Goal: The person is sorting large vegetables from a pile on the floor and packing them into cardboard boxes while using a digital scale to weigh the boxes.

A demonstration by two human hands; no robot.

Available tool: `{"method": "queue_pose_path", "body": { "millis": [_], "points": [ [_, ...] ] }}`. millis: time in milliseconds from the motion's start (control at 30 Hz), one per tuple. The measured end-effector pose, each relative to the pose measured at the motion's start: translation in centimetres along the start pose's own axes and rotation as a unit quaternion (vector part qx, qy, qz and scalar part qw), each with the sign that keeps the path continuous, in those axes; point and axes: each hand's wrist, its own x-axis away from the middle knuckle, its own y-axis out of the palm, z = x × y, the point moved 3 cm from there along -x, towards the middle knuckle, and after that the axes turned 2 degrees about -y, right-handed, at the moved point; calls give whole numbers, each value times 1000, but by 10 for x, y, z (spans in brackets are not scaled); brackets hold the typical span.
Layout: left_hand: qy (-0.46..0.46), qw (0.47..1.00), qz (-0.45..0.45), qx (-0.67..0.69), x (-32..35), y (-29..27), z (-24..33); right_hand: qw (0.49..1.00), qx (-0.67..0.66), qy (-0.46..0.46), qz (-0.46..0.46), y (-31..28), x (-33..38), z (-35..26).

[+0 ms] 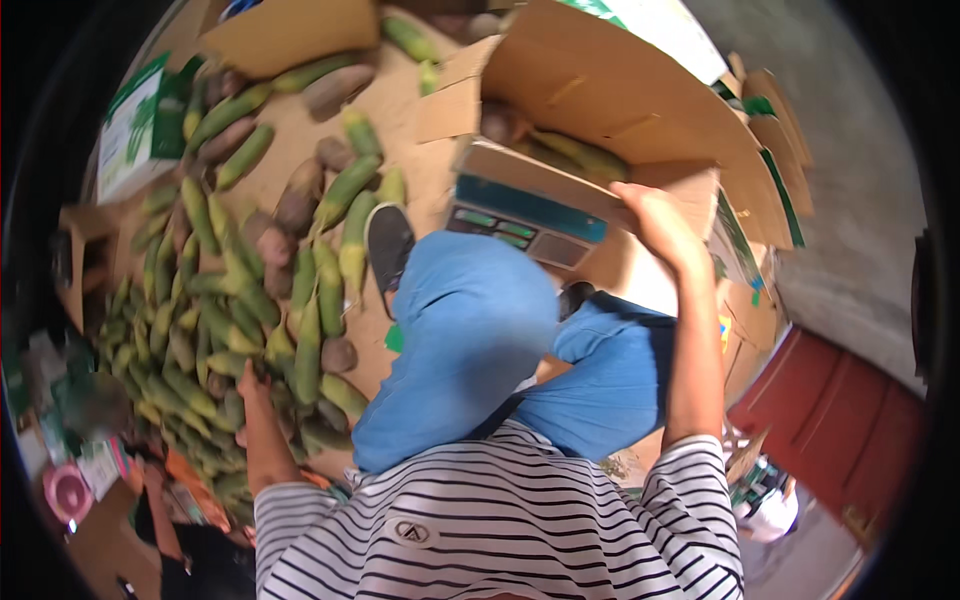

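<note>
Brown cardboard frames the right hand, which sits right of centre in the frame, fingers curled over the near edge of a weighing scale with a teal display panel. The grip looks meant to steady or shift the scale, which rests tilted against the open cardboard box above it; green and brown elongated fruits show inside the box.

The left hand, at the lower left, reaches down to the edge of a large heap of green and yellow fruits. It is blurred, so I cannot tell whether it is closed on a fruit or merely resting among them.

The heap lies on flattened cardboard sheets, probably to keep it off the ground. The person's knees in blue jeans fill the centre, leaving little room between heap and box; bare concrete floor opens at the upper right.
</note>
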Motion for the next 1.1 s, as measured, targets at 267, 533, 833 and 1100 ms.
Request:
{"method": "queue_pose_path", "body": {
  "millis": [267, 533, 833, 1100],
  "points": [
    [9, 975, -147, 169, 189, 56, 5, 997, 66, 35, -9, 2, -8, -4],
    [400, 779, -482, 11, 494, 169, 78, 996, 63, 53, -24, 4, -13, -7],
    [597, 601, -505, -162, 600, 255, 78, 996, 66, 48, -37, 6, -5, -5],
    [653, 615, 38, -439, 189, 44, 28, 994, 52, 73, -66, 11, -22, -9]
  ]
}}
